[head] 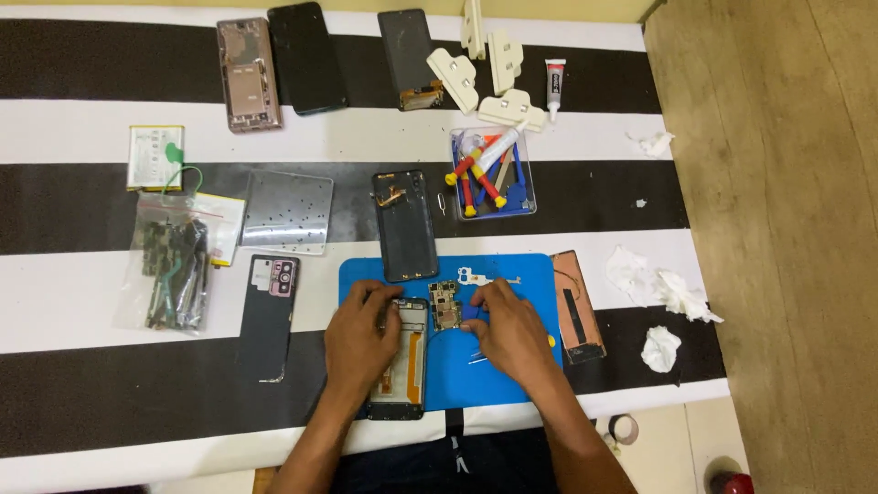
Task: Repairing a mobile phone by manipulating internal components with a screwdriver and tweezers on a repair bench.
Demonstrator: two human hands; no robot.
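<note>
An opened phone body lies on a blue work mat. My left hand rests on its left side, fingers curled over the top edge. A small green circuit board lies on the mat beside the phone's top right corner. My right hand is just right of the board, fingertips pinching something small and blue next to it. A white bracket lies on the mat above my right hand.
A dark phone back cover lies above the mat, a clear tray of red-and-yellow tools to its right. Phones, a metal plate, a bag of parts, white clamps, a glue tube and crumpled tissues lie around on the striped cloth.
</note>
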